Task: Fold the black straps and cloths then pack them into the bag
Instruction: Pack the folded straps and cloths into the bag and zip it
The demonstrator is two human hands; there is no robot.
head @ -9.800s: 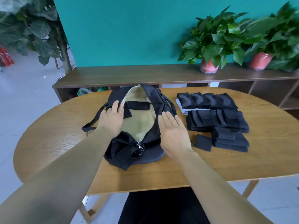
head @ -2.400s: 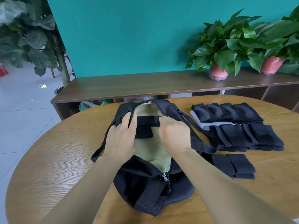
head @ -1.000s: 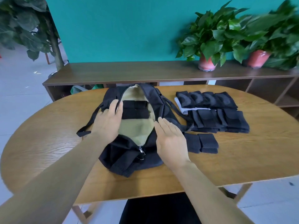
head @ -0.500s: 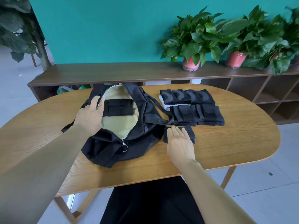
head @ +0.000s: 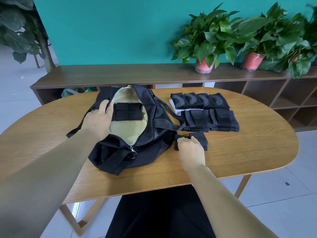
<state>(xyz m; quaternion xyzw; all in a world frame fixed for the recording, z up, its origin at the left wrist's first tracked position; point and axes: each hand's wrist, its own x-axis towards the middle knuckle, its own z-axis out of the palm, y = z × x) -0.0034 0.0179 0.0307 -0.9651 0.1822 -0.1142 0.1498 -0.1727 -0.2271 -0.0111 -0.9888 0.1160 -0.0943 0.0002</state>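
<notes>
A black bag [head: 147, 146] with a beige lining lies unzipped on the wooden table [head: 240, 152]. Folded black pieces [head: 128, 114] sit inside at its far end. My left hand [head: 97, 119] holds the left edge of the opening, with its thumb over the rim. My right hand [head: 190, 148] curls its fingers round two small folded black cloths [head: 199, 140] just right of the bag. Two rows of folded black cloths [head: 205, 110] lie further back on the right, and something white shows under the far row.
A long low wooden shelf [head: 137, 74] runs behind the table with potted plants [head: 205, 42] on its right part. A bag strap [head: 164, 124] trails toward the cloth rows. A large leafy plant [head: 20, 31] stands at the far left.
My right hand has gone from lying flat on the small folded cloths to curling round them. The left hand has stayed on the bag's opening. The view has shifted slightly.
</notes>
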